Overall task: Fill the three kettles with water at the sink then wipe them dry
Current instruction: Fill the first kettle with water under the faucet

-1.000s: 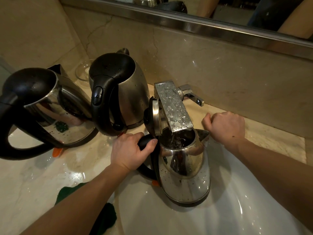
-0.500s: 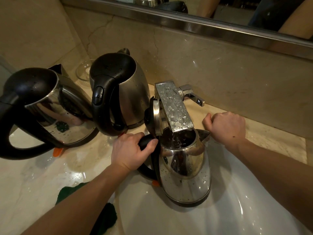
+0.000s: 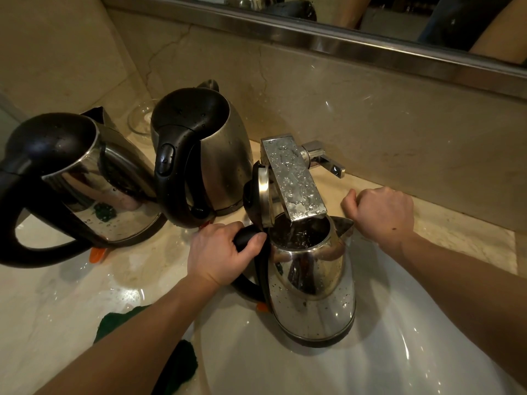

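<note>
Wrapped round the black handle, the left hand (image 3: 222,252) holds a kettle (image 3: 313,295) right under the tap (image 3: 293,181), lid tipped up, water running in, over the sink (image 3: 385,366). Right of the tap, the right hand (image 3: 382,215) rests on the counter (image 3: 470,243), curled in a fist with nothing seen in it. Left of the tap stand a second kettle (image 3: 225,155) and, farther off, a third kettle (image 3: 94,189), both with lids down
</note>
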`<state>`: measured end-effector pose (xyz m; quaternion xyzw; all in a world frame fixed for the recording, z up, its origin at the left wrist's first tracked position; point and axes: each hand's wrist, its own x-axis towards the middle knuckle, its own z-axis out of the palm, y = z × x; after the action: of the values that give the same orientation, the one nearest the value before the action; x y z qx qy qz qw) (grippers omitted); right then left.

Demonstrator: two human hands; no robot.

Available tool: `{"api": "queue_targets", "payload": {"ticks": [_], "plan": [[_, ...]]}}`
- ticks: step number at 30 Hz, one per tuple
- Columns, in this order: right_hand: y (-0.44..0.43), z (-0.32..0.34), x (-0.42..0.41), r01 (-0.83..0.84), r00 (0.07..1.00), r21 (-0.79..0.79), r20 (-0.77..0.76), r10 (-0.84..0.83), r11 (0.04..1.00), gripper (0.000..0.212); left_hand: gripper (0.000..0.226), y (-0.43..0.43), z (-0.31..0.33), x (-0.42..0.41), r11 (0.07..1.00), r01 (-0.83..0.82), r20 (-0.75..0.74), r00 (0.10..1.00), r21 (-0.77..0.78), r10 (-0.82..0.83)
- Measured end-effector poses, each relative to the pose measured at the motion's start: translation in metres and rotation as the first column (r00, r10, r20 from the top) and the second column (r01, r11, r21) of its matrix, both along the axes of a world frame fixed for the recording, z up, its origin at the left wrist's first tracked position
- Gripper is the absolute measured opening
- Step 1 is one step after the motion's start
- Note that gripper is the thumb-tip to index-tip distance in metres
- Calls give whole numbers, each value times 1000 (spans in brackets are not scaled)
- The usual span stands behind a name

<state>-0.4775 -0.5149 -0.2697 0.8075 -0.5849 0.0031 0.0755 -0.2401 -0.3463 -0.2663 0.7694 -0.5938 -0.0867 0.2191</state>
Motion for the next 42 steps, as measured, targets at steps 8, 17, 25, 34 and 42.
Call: {"api": "queue_targets", "payload": {"ticks": [8, 17, 25, 34, 42], "plan": [[0, 1, 0, 7, 1000, -1, 7, -7, 1000, 56, 72, -1, -1, 0, 1000, -8, -2, 1000, 3, 8], [0, 0, 0, 6, 1000, -5, 0, -6, 1000, 56, 73, -1, -2, 1, 1000, -8, -9, 1000, 15, 9], [-1, -1, 0, 9, 1000, -11, -16, -10, 1000, 55, 73, 0, 0, 0, 1000, 1, -9, 1000, 10, -1], [0, 0, 0, 14, 1000, 5, -2, -14, 1000, 55, 71, 0, 1, 0, 1000, -3, -12, 1000, 0, 3], [0, 0, 1, 3, 1000, 1, -12, -3, 1000, 55, 71, 0, 0, 0, 1000, 1, -17, 1000, -13, -2]]}}
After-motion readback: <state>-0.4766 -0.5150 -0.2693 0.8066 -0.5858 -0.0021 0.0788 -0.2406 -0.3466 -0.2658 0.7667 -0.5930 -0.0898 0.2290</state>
